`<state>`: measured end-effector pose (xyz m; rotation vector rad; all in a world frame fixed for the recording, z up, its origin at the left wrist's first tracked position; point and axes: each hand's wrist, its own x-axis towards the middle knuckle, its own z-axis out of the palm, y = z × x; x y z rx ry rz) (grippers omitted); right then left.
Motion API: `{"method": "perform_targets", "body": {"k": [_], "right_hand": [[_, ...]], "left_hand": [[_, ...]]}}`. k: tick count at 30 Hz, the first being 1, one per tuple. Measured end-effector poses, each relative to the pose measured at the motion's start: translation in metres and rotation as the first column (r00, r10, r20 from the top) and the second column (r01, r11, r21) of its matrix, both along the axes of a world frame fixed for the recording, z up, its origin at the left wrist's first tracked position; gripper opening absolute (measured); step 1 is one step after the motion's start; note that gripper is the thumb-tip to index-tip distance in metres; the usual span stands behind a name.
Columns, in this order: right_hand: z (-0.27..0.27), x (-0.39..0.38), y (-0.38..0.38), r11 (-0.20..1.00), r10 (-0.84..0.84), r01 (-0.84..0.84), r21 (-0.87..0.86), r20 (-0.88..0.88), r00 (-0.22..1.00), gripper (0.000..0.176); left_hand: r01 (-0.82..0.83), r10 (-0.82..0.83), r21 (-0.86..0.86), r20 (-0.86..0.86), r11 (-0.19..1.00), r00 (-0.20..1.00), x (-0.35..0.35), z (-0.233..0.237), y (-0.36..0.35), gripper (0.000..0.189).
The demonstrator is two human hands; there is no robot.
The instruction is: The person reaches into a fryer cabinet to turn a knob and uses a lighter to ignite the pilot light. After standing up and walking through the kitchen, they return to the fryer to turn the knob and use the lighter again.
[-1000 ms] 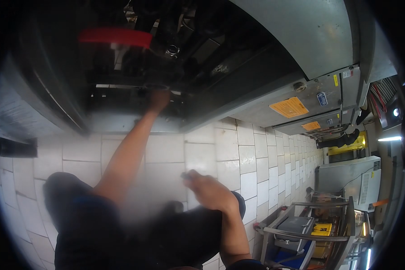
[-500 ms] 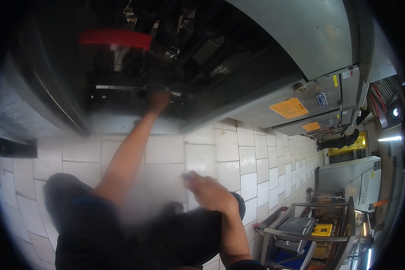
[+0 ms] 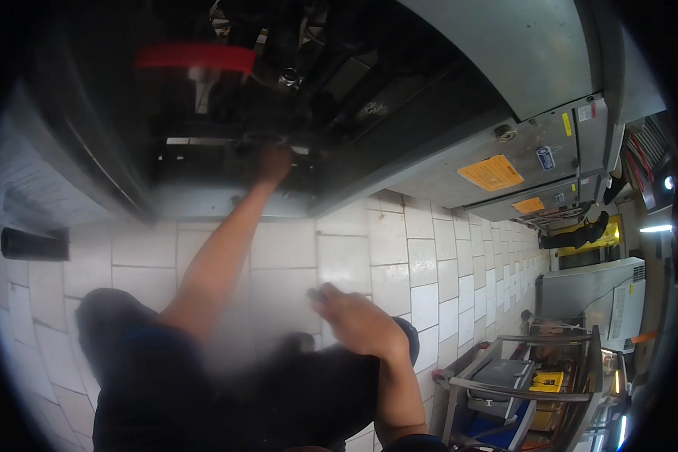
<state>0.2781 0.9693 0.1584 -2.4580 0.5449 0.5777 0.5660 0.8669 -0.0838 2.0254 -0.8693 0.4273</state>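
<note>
My left hand (image 3: 275,164) reaches into the dark lower opening of a metal appliance (image 3: 233,202). Its fingers are lost in shadow, and whatever they touch is hidden. Above that hand lies a red handle-like bar (image 3: 196,56), with a small round metal fitting (image 3: 288,77) to its right among dark pipes. My right hand (image 3: 360,322) hovers near my bent knee, its fingers curled and pressed together. Something small and dark may be at the fingertips, too blurred to name.
Pale floor tiles (image 3: 388,245) run under me. Grey panels with orange labels (image 3: 491,173) stand to the right. A wheeled cart (image 3: 520,395) with a grey toolbox is at lower right. A black cylindrical leg (image 3: 34,244) stands left. Another person's dark-clad leg (image 3: 576,236) shows farther off.
The whole view has shifted slightly. Both hands keep nearly the same positions, the left inside the appliance and the right by the knee.
</note>
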Motion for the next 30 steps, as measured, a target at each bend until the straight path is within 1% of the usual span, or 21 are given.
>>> {"method": "perform_targets", "body": {"k": [2, 3, 4, 5, 9, 10, 11, 12, 13, 14, 15, 17, 18, 19, 22, 24, 25, 27, 28, 29, 30], "right_hand": [[0.001, -0.003, 0.002, 0.995, 0.101, -0.097, -0.038, 0.13, 0.986, 0.029], [0.002, -0.004, 0.004, 0.995, 0.096, -0.094, -0.026, 0.133, 0.986, 0.029], [0.003, -0.006, 0.006, 0.997, 0.082, -0.078, -0.026, 0.177, 0.981, 0.03], [0.004, -0.007, 0.008, 0.998, 0.067, -0.062, -0.027, 0.221, 0.973, 0.03], [0.017, -0.007, 0.015, 0.996, 0.068, -0.051, -0.079, 0.228, 0.971, 0.028], [0.019, -0.01, 0.021, 0.985, 0.076, -0.022, -0.172, 0.313, 0.947, 0.024], [0.025, -0.015, 0.027, 0.989, 0.054, -0.005, -0.151, 0.319, 0.946, 0.024], [0.035, -0.023, 0.035, 0.974, 0.051, 0.023, -0.225, 0.317, 0.947, 0.023], [0.046, -0.03, 0.039, 0.955, 0.041, 0.055, -0.291, 0.315, 0.948, 0.022], [0.065, -0.036, 0.046, 0.982, -0.031, 0.062, -0.181, 0.17, 0.985, 0.027], [0.08, -0.044, 0.05, 0.994, -0.079, 0.08, -0.072, 0.016, 0.997, 0.033], [0.08, -0.068, 0.057, 0.989, -0.088, 0.071, 0.131, 0.133, 0.987, 0.03], [0.11, -0.066, 0.061, 0.961, -0.191, 0.164, 0.224, 0.103, 0.976, 0.02], [0.106, -0.07, 0.06, 0.955, -0.195, 0.165, 0.246, 0.103, 0.975, 0.02], [0.08, -0.082, 0.062, 0.959, -0.152, 0.11, 0.262, 0.146, 0.977, 0.022], [0.057, -0.088, 0.062, 0.968, -0.123, 0.073, 0.24, 0.2, 0.972, 0.024], [0.047, -0.091, 0.061, 0.974, -0.103, 0.052, 0.221, 0.227, 0.968, 0.024], [0.03, -0.102, 0.058, 0.969, -0.123, 0.055, 0.24, 0.278, 0.953, 0.023], [0.02, -0.11, 0.058, 0.96, -0.115, 0.045, 0.278, 0.244, 0.963, 0.019], [0.011, -0.117, 0.057, 0.945, -0.108, 0.037, 0.324, 0.205, 0.973, 0.018], [0.012, -0.117, 0.054, 0.939, -0.106, 0.025, 0.344, 0.218, 0.97, 0.018]], "left_hand": [[-0.045, 0.05, -0.089, 0.059, 0.995, 0.997, -0.005, 0.009, -0.003, 0.017], [-0.057, 0.066, -0.115, 0.078, 0.992, 0.995, -0.01, 0.017, -0.003, 0.017], [-0.122, 0.083, -0.35, -0.126, 0.929, 0.989, -0.016, 0.026, -0.007, 0.017], [-0.226, 0.047, -0.544, -0.323, 0.808, 0.945, -0.021, 0.036, -0.007, 0.018], [-0.146, -0.036, -0.508, -0.331, 0.849, 0.943, -0.032, 0.063, 0.008, 0.021], [-0.148, -0.005, -0.419, -0.342, 0.896, 0.94, -0.033, 0.063, 0.008, 0.02], [-0.147, 0.029, -0.321, -0.347, 0.936, 0.937, -0.034, 0.062, 0.008, 0.019], [-0.129, 0.024, -0.296, -0.335, 0.946, 0.942, -0.031, 0.06, 0.007, 0.019], [-0.148, 0.069, -0.209, -0.345, 0.967, 0.936, -0.028, 0.057, 0.001, 0.018], [-0.174, 0.123, -0.113, -0.358, 0.978, 0.926, -0.029, 0.051, 0.002, 0.018], [-0.16, 0.122, -0.081, -0.35, 0.984, 0.929, -0.032, 0.051, 0.005, 0.018], [-0.121, 0.11, -0.05, -0.189, 0.991, 0.976, -0.036, 0.059, 0.007, 0.021], [-0.086, 0.089, 0.024, -0.123, 0.996, 0.988, -0.029, 0.05, 0.006, 0.022], [-0.085, 0.09, 0.046, -0.116, 0.995, 0.989, -0.025, 0.042, 0.006, 0.022], [-0.062, 0.064, 0.029, -0.079, 0.998, 0.995, -0.023, 0.054, 0.015, 0.025], [-0.097, 0.122, -0.118, 0.229, 0.988, 0.966, -0.018, 0.054, 0.008, 0.026], [-0.091, 0.121, -0.129, 0.249, 0.987, 0.961, -0.014, 0.055, 0.003, 0.026], [-0.101, 0.177, -0.208, 0.387, 0.973, 0.905, -0.012, 0.059, 0.001, 0.025], [-0.104, 0.184, -0.212, 0.403, 0.972, 0.897, -0.014, 0.061, 0.001, 0.025], [-0.127, 0.166, -0.155, 0.27, 0.98, 0.949, -0.018, 0.061, 0.0, 0.026], [-0.142, 0.152, -0.084, 0.133, 0.986, 0.979, -0.023, 0.06, 0.002, 0.026]]}}
